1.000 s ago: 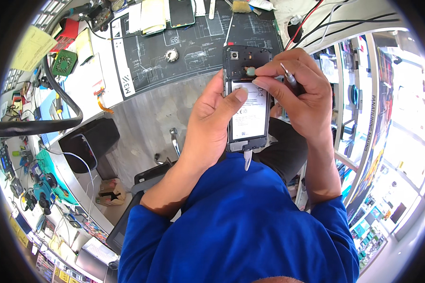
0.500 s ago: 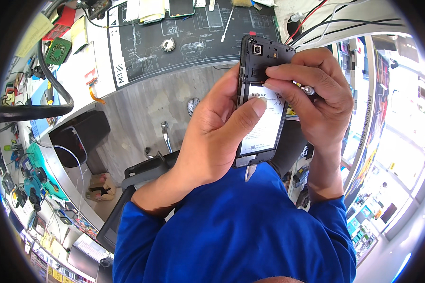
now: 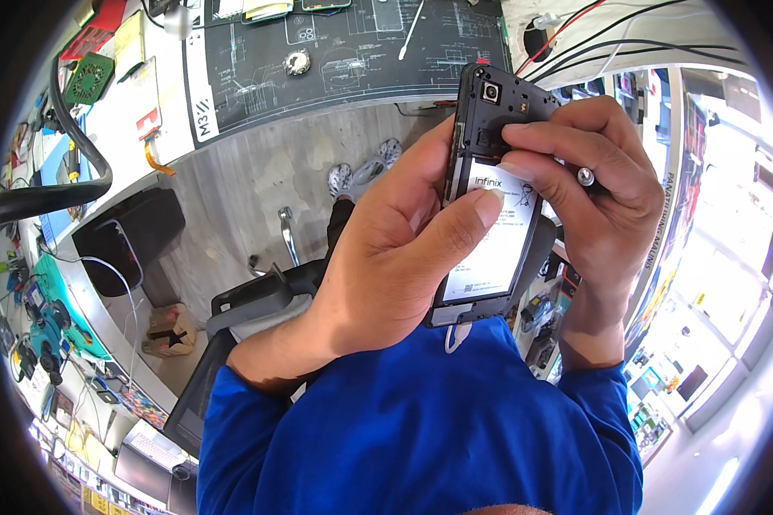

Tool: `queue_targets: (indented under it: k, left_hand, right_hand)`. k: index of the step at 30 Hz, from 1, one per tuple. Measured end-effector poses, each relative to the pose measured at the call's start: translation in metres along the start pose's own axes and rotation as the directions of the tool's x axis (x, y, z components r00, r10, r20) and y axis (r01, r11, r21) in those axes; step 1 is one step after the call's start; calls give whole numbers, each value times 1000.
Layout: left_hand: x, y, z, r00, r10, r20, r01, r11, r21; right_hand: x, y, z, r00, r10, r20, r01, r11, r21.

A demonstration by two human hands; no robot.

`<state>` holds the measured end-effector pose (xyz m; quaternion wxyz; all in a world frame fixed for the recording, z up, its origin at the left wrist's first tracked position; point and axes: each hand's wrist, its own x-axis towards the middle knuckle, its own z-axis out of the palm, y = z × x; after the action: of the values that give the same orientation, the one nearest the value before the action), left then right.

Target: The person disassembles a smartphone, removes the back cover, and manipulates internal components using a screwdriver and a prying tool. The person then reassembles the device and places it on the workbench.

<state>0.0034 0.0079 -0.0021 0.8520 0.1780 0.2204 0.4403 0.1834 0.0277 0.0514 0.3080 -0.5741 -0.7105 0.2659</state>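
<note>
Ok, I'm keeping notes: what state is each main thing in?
Phone: back cover off, tilted, held
Battery: exposed, inside the phone
Left hand: gripping the phone, thumb on the battery
Right hand: thumb and forefinger close together at the phone
Metal tool: held in right hand
Swab: lying on the mat
Orange ribbon: bent, over table edge

phone (image 3: 500, 240) partly hidden behind right hand (image 3: 614, 202)

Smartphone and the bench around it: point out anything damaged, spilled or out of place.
The smartphone in the left hand is open at the back, baring its battery; no damage or spill stands out. On the left, an orange flex cable overhangs the edge of the workbench, looking easy to knock off.
</note>
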Motion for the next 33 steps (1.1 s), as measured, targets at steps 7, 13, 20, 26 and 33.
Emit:
queue_targets:
  k: [7,13,20,26,33]
  left_hand:
    - [1,3,1,1000,10,-29,-11,999,-30]
    - [3,7,-4,995,30,-93,-26,999,45]
    - [3,10,-5,990,9,-140,3,996,89]
    - [4,9,-4,994,10,-108,-3,998,67]
    - [3,4,-3,996,31,-85,-25,997,73]
  right_hand:
    - [-2,-2,-7,994,53,-93,-43,992,116]
    - [-3,-6,-30,997,80,-12,-80,997,-23]
    - [8,-21,-51,957,-12,291,110,939,-325]
    - [13,-19,-58,950,-105,294,211,910,-358]
    - [15,-18,-61,952,-127,280,235,888,-396]
